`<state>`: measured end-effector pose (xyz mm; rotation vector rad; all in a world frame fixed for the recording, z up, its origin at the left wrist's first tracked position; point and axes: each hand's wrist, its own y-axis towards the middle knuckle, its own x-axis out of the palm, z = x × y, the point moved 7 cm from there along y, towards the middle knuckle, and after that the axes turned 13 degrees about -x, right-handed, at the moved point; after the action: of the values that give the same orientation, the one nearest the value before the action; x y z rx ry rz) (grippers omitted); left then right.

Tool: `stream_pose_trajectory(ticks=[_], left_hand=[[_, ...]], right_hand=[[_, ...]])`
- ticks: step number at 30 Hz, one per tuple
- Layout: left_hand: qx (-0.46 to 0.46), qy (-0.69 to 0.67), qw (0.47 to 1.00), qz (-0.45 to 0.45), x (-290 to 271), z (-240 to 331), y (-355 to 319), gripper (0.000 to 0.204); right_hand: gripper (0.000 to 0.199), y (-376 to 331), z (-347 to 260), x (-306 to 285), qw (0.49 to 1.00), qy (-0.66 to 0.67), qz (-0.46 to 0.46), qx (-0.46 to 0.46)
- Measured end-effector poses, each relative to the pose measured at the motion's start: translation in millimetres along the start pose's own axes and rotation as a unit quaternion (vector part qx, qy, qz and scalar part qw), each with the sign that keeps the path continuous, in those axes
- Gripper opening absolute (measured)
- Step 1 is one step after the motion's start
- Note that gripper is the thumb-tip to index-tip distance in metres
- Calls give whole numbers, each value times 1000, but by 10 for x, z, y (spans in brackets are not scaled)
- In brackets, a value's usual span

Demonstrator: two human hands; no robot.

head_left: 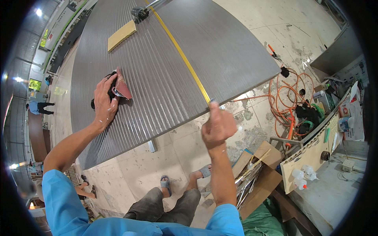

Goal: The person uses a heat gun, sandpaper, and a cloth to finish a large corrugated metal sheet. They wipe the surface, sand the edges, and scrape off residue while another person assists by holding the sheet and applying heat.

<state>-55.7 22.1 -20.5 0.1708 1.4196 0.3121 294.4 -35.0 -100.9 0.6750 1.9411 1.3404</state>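
Observation:
A large grey panel [236, 59] with a ribbed left part and a smoother right part lies in front of me. Over the ribs, my left hand [104, 98] is closed on a folded reddish sheet that looks like sandpaper [123, 87], with something black under the fingers. A yellow strip [179, 51], like a tape measure blade, runs along the panel to its near edge. At that edge my right hand [218, 126] is closed, its thumb pressed on the strip's end; the fingers are slightly blurred. Further up lie a light wooden block [122, 36] and a dark round tool [139, 14].
Right of the panel, an orange hose [277, 104] lies coiled on the floor near orange-handled pliers [272, 51]. A cluttered bench [307, 147] holds plastic bottles [300, 179]. Cardboard [260, 188] and thin strips stand by my right arm. Another person [37, 107] is far left.

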Motion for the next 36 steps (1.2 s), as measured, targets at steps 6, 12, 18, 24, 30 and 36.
stream_pose_trajectory(ticks=[6, 12, 18, 24, 30, 36], left_hand=[[1, 4, 1000, -4, -3, -3, 11, 66], [15, 1, 1000, 3, 0, -28, -6, 64], [34, -6, 999, 9, -1, -17, 1, 63], [48, -1, 999, 16, -17, 10, -3, 62], [54, -13, 998, 24, -28, 32, 0, 62], [44, -17, 999, 9, -44, 37, 3, 59]], right_hand=[[46, -59, -299, 9, 995, 80, 8, -59], [45, 33, -35, 5, 997, -2, -22, 68], [45, -133, -647, 117, 995, 102, -2, -13], [53, -62, -341, -23, 999, 21, 4, 40], [55, -118, -538, 108, 1000, -2, -16, 3], [51, -391, -1125, 186, 989, 148, -11, 3]])
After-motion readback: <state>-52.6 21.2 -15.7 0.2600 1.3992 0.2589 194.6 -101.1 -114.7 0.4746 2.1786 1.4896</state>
